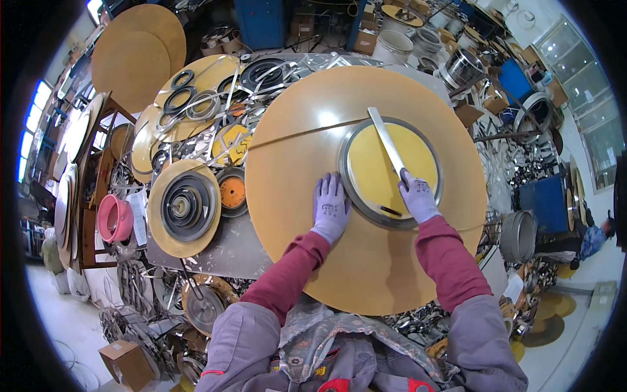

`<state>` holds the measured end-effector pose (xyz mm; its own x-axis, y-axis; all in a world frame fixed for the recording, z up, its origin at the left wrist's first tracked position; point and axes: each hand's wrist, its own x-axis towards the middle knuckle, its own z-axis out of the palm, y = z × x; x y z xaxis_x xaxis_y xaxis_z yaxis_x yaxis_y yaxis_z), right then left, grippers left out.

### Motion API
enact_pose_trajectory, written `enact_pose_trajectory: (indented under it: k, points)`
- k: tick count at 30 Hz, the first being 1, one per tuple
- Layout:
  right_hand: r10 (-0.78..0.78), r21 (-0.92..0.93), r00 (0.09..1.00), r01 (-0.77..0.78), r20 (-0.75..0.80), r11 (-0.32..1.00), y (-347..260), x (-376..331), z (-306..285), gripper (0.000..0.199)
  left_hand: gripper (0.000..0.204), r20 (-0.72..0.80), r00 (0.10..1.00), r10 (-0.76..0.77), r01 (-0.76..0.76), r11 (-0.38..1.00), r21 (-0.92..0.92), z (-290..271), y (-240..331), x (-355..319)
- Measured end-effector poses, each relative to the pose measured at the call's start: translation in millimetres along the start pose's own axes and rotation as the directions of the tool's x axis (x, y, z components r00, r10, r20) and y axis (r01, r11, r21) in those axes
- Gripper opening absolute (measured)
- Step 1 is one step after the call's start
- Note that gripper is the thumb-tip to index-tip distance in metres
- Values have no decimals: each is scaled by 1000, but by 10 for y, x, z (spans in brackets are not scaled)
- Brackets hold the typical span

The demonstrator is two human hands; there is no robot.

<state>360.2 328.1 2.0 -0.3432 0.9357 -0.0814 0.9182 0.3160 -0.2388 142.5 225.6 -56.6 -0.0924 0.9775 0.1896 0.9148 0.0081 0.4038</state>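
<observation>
Left purple-gloved hand (331, 206): fingers outstretched, best bracing large tan disc (431, 98) | right purple-gloved hand (418, 196): fingers holding straight silver metal strip (385, 138), best kept level over round yellow sheet (366, 163)

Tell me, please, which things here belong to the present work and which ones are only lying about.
In the work, it seems:
left hand, flat on big disc
right hand, on strip
ring
yellow disc

Lying about, it seems:
pink tub
orange disc
cardboard box

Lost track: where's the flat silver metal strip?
Right of centre in the head view, the strip overlaps the round yellow disc, touching the purple-gloved right hand.
</observation>
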Motion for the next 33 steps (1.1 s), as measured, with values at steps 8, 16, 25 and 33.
enact_pose_trajectory:
  k: [8,16,25,33]
  points:
    - [15,25,1000,-15,-20,1000,-43,4,16,40,51,-28,999,33,-30,994,101,92,-167,197]
    - [-16,-58,1000,16,-2,998,-43,-16,51,41,53,-13,1000,4,-3,998,61,13,-49,41]
    - [-34,-78,999,36,36,996,-90,-65,-22,40,53,-74,997,39,-36,998,43,51,-62,20]
    - [-85,-41,996,86,25,995,-157,-164,-37,38,51,-76,996,37,-35,999,36,16,-89,-9]
